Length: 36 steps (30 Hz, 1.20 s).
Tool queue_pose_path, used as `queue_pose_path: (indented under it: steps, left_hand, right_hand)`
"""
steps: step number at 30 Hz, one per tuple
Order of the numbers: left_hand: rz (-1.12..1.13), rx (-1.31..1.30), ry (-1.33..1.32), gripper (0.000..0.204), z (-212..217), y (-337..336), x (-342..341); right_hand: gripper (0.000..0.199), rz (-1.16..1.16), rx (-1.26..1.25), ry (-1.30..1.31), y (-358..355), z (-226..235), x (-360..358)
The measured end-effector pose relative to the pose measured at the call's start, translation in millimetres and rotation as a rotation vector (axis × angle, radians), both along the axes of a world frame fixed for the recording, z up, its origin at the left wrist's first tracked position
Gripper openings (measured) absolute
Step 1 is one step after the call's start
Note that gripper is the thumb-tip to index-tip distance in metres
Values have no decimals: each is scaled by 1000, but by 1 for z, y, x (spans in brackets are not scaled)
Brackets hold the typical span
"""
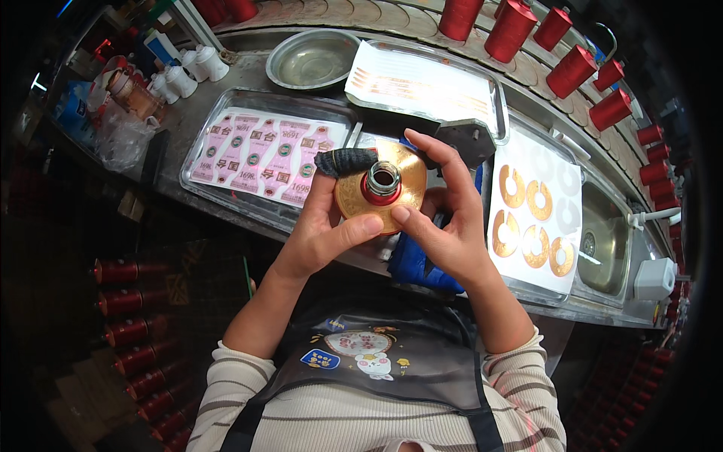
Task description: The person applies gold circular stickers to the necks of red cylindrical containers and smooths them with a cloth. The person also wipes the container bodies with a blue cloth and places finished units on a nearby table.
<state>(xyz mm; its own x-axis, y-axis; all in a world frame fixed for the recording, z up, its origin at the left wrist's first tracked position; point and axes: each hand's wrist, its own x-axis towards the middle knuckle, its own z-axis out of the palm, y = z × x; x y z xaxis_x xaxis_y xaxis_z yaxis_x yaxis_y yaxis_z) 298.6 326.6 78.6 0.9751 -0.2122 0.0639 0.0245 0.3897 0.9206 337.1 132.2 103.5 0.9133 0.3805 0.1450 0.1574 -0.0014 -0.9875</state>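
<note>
Both hands hold a bottle [410,167] in front of me, its open glass neck pointing up toward my view. A gold ring covers its shoulder, and red shows around the base of the neck. My left hand [312,237] grips the left side, thumb pressed on the gold rim and a black knitted cover [345,160] on one finger. On the other side, my right hand [456,218] presses its thumb near the front rim while its fingers curve around the right side. The lower part of the bottle is hidden under the hands and shoulder.
Pink label sheets lie in a metal tray [197,181] at left; a metal bowl [312,60] stands behind. At right, a white sheet [512,264] carries several gold C-shaped stickers beside a sink [611,241]. Red bottles [512,32] line the curved conveyor [376,16]. A blue cloth [422,264] lies below my hands.
</note>
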Motion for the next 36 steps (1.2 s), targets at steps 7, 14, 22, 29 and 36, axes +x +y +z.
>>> queue_pose_path:
  steps: [7,14,22,29,36]
  left_hand:
    - [32,111,-87,66,0,3,0]
    - [131,123,-77,66,2,-4,0]
    - [114,71,-92,58,-8,-1,2]
    - [132,108,-153,59,-7,-1,1]
    - [103,107,-107,59,-6,1,1]
  right_hand:
    - [62,4,99,123,-6,4,3]
    - [44,-120,-92,-577,3,17,-22]
    - [39,152,-171,-786,-2,17,-63]
    - [48,-128,-220,-403,-10,7,-44]
    - [42,-54,-215,-510,-8,-1,-44]
